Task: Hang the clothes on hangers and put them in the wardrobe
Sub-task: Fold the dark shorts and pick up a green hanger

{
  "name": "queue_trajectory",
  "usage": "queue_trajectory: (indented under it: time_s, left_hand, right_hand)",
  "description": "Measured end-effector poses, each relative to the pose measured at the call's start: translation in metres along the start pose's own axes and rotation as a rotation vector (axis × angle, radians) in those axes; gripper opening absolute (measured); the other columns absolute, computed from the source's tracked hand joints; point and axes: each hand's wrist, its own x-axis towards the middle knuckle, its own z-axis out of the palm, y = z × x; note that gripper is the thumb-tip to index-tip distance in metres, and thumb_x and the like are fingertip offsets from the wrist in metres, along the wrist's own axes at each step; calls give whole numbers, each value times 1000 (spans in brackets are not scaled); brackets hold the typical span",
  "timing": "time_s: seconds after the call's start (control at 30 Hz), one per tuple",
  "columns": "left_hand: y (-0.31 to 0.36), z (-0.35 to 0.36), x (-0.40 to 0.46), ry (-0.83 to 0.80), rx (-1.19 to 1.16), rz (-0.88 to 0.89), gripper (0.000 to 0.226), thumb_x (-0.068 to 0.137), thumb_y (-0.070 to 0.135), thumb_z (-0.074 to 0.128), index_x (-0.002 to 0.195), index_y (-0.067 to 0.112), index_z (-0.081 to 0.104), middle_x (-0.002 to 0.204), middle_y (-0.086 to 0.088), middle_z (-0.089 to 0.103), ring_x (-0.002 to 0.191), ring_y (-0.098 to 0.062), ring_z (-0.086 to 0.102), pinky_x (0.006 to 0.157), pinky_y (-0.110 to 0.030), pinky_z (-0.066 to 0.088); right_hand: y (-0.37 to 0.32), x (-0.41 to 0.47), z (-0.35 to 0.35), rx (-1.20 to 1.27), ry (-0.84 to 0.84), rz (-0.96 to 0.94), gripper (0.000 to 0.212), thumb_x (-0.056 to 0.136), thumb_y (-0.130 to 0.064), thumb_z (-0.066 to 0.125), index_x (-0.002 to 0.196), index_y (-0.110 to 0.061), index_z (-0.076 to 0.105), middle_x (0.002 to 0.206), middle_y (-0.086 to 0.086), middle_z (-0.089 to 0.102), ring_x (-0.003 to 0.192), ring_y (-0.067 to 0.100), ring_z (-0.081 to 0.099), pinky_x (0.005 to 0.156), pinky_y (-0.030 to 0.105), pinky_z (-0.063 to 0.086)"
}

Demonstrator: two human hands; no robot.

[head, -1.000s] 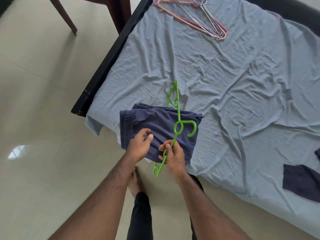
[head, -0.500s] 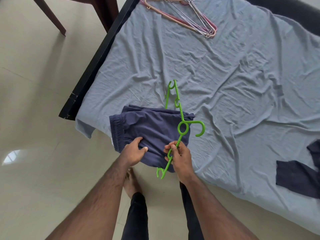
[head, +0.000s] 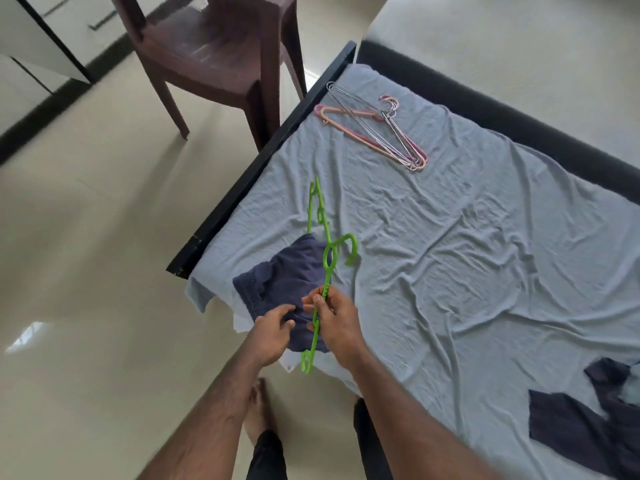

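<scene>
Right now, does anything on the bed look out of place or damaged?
Nothing looks damaged. The bedsheet is heavily wrinkled, and a dark garment lies crumpled at the bed's near edge, apart from the navy shorts.

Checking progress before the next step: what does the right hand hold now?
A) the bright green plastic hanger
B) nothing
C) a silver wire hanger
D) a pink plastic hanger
A: the right hand has its grip round the bright green plastic hanger above the folded navy shorts; the pink and wire hangers lie untouched farther up the bed.
</scene>
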Motion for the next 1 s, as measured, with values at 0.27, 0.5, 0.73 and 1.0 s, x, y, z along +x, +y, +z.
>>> queue_trajectory:
  time_s: [0.27,0.5,0.73,1.0]
  left_hand:
    - [35,-125,-100,326,-310,59,24,98,17,60,79,26,72,78,3,75,78,-10,72,82,-34,58]
    - [54,-221,-207,625,-337,198,27,93,19,69,91,46,67,84,27,73,82,5,69,71,-16,53]
    - [49,-340,-277,926,-164,161,37,86,56,60,100,23,69,95,4,72,85,-17,66,75,-39,55]
    - [9,-498,-372,1084,-80,93,29,62,24,86,64,30,58,55,16,58,58,0,58,51,-9,36]
  right_hand:
    - [-144,-26,62,-39,-178,-126,19,98,-13,62,83,-21,69,92,14,74,82,25,70,79,56,60]
    - [-280,-67,139,30,-315,-208,10,93,-11,70,85,-16,68,91,13,76,88,34,72,75,49,61]
    - [-386,-138,237,92,-526,-262,5,95,-10,69,93,-7,67,98,17,75,95,35,73,79,54,62]
    - [-510,-244,366,51,-637,-471,10,84,-16,78,78,-20,71,83,14,72,84,34,73,79,63,58]
